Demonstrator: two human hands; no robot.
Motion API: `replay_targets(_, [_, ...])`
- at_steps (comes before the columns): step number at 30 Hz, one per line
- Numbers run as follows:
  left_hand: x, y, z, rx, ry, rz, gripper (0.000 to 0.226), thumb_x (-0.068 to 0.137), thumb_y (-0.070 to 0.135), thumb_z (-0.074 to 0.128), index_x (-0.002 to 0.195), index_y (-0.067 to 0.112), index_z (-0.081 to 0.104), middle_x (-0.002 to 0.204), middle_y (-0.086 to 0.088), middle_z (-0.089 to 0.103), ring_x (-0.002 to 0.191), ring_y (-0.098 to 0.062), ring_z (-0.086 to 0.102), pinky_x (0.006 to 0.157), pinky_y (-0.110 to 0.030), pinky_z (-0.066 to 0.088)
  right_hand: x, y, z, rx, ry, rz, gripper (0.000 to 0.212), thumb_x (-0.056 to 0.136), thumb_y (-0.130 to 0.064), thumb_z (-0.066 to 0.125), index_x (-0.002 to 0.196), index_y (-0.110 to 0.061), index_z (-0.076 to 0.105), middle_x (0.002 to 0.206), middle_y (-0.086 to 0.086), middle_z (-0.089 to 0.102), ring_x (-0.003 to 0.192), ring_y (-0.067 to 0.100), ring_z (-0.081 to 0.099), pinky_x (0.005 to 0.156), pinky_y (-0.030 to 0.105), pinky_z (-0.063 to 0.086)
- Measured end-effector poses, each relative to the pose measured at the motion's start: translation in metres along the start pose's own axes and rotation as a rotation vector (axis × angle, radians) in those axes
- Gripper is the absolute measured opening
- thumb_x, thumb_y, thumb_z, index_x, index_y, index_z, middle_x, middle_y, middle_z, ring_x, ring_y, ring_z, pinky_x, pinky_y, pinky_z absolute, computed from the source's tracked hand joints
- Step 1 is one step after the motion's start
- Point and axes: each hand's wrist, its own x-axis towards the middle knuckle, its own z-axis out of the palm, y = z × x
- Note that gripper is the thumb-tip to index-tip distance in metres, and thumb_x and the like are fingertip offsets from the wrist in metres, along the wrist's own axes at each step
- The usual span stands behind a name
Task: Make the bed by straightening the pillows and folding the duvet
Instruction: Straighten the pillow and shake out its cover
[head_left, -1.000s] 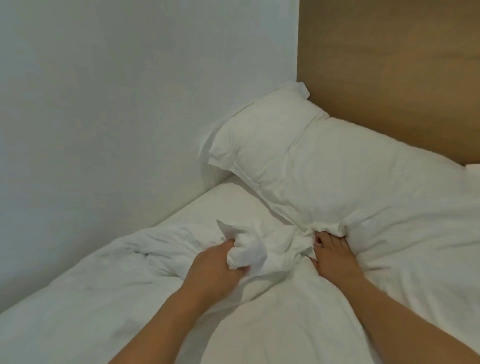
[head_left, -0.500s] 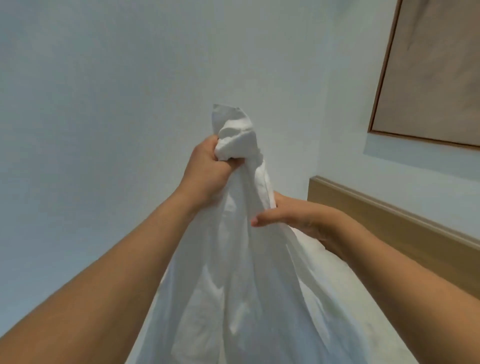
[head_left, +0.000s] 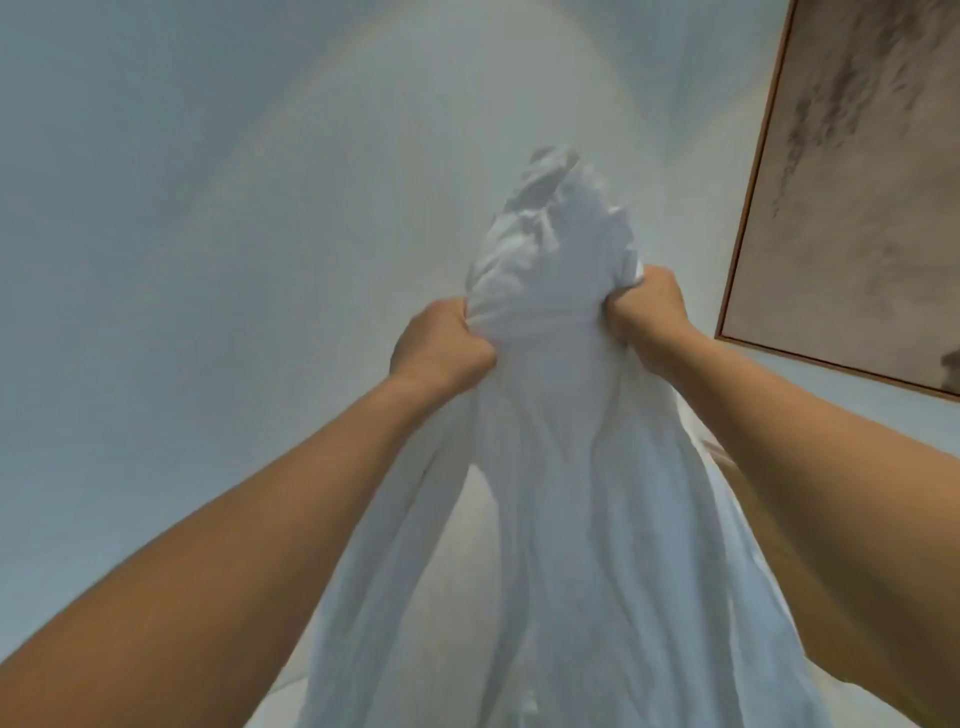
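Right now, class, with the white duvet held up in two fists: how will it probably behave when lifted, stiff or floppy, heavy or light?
Probably floppy: the duvet bunches above the left hand and right hand and hangs in long folds. It seems fairly light, since two fists hold it high. Likely not slippery, as the gathered cloth stays in both grips.

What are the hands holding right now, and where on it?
Both the left hand and right hand grip the white duvet by its bunched top end.
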Motion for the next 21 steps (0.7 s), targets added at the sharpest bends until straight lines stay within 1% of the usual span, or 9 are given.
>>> replay_targets(2, [0.020,0.017,-0.026,0.113,0.350,0.150,0.008,0.074,0.025,0.057,0.080,0.020,0.056,0.085,-0.008,0.069,0.079,-0.033,0.061,0.063,-0.031,0.043,0.018,-0.023,0.010,0.090,0.122,-0.112,0.012,0.067,-0.017,0.050,0.068,-0.010,0.060,0.066,0.002,0.061,0.066,0.016,0.054,0.057,0.032,0.046])
replay_targets(3, [0.013,0.007,-0.023,0.191,0.417,0.153,0.010,0.078,0.028,0.057,0.083,0.020,0.056,0.088,-0.008,0.069,0.081,-0.035,0.061,0.065,-0.033,0.043,0.013,-0.021,0.023,0.048,0.057,-0.160,0.012,0.071,-0.019,0.053,0.072,-0.011,0.063,0.072,0.005,0.065,0.069,0.014,0.054,0.060,0.035,0.049])
replay_targets(4, [0.000,-0.013,-0.014,0.260,0.348,0.120,0.015,0.079,0.032,0.057,0.089,0.021,0.058,0.092,-0.009,0.070,0.085,-0.036,0.063,0.068,-0.035,0.046,-0.002,-0.009,0.037,-0.055,-0.078,-0.165,0.013,0.073,-0.020,0.057,0.076,-0.011,0.065,0.078,0.009,0.069,0.072,0.014,0.055,0.063,0.038,0.052])
replay_targets(7, [-0.057,-0.086,0.012,0.286,-0.209,-0.142,0.028,0.065,0.030,0.052,0.091,0.025,0.063,0.097,-0.008,0.072,0.093,-0.033,0.067,0.075,-0.036,0.054,-0.075,0.032,0.063,-0.369,-0.512,0.049,0.008,0.078,-0.013,0.057,0.078,-0.009,0.064,0.087,0.015,0.067,0.083,0.027,0.064,0.068,0.035,0.048])
replay_targets(9, [-0.058,-0.090,-0.001,0.182,-0.156,-0.172,0.031,0.057,0.028,0.049,0.083,0.023,0.065,0.089,-0.009,0.072,0.088,-0.032,0.068,0.070,-0.035,0.054,-0.065,0.017,0.063,-0.326,-0.428,0.025,0.008,0.077,-0.011,0.053,0.073,-0.009,0.059,0.083,0.015,0.061,0.086,0.030,0.064,0.068,0.036,0.047])
replay_targets(14, [-0.017,-0.021,-0.040,0.070,0.468,0.160,0.014,0.079,0.031,0.053,0.087,0.021,0.058,0.094,-0.006,0.066,0.092,-0.032,0.060,0.074,-0.036,0.049,0.000,-0.086,0.047,0.037,0.169,-0.323,0.018,0.075,-0.021,0.050,0.074,-0.011,0.065,0.078,0.004,0.065,0.076,0.007,0.048,0.059,0.027,0.034])
replay_targets(15, [-0.024,-0.030,-0.029,0.111,0.403,0.163,0.018,0.080,0.035,0.054,0.088,0.020,0.056,0.097,-0.008,0.063,0.096,-0.032,0.058,0.079,-0.039,0.048,-0.013,-0.075,0.051,0.079,0.114,-0.332,0.015,0.076,-0.022,0.052,0.065,-0.014,0.059,0.073,-0.001,0.060,0.075,0.007,0.045,0.057,0.027,0.033])
replay_targets(18, [-0.072,-0.082,0.017,0.186,-0.266,-0.081,0.039,0.076,0.042,0.066,0.106,0.017,0.066,0.111,-0.009,0.068,0.103,-0.029,0.064,0.085,-0.038,0.052,-0.069,0.008,0.057,-0.188,-0.338,-0.101,0.014,0.073,-0.013,0.060,0.060,-0.011,0.055,0.069,0.003,0.057,0.073,0.012,0.051,0.060,0.030,0.040])
replay_targets(21, [-0.092,-0.091,0.017,0.169,-0.513,-0.103,0.041,0.069,0.041,0.071,0.105,0.022,0.065,0.106,-0.003,0.070,0.093,-0.023,0.065,0.080,-0.036,0.054,-0.080,0.062,0.055,-0.115,-0.258,0.091,0.015,0.062,-0.013,0.051,0.069,-0.004,0.060,0.065,0.005,0.059,0.066,0.017,0.054,0.057,0.030,0.043])
